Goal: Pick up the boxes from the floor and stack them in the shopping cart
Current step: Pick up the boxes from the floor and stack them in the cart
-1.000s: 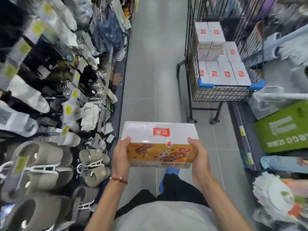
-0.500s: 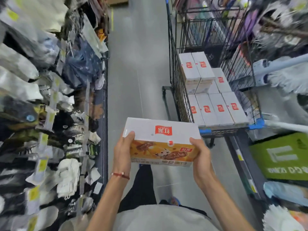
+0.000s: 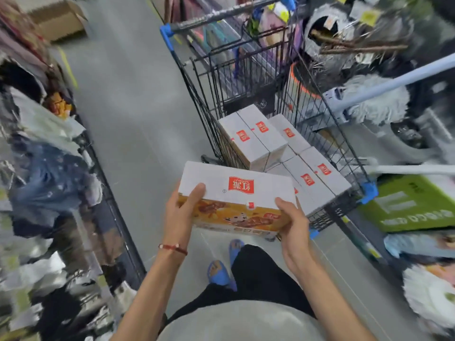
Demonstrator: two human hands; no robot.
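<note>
Box (image 3: 236, 193) clamped between left hand (image 3: 181, 212) and right hand (image 3: 294, 222).
I count six boxes (image 3: 253, 139) visible in one cart (image 3: 327, 119).

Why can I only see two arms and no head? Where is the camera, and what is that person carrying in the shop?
The camera sits on the person's head and looks forward and down, so you see what they see: their own arms, but never their face. There is only this one view.

The left hand and the right hand grip the two ends of a white and orange box with a red logo on top. It is held in the air, just in front of a black wire shopping cart.

Inside the cart lie more boxes of the same kind, and two of them are stacked higher. The grey floor of the aisle runs between shelves of goods on both sides. Below, you can see the person's blue slippers.
</note>
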